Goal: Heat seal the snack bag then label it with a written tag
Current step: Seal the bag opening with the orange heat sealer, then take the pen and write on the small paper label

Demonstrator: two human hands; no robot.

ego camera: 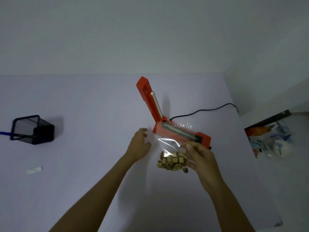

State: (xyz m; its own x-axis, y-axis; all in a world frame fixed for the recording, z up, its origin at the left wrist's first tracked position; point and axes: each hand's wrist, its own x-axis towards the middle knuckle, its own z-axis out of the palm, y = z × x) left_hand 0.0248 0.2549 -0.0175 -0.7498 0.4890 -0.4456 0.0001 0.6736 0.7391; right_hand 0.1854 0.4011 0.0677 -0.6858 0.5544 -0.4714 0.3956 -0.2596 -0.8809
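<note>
An orange heat sealer (181, 133) sits on the white table with its lid arm (150, 97) raised. A clear snack bag (172, 153) holding brown snack pieces lies with its open top across the sealer's bar. My right hand (200, 158) pinches the bag's right side between thumb and fingers. My left hand (139, 144) hovers just left of the bag's edge, fingers curled and apart, holding nothing that I can see. A small white tag (34, 170) lies on the table far to the left.
A dark mesh pen holder (31, 129) lies tipped on its side at the left, a blue pen (4, 133) poking out. The sealer's black cord (205, 110) runs to the right table edge. Packets and clutter (270, 139) sit beyond that edge.
</note>
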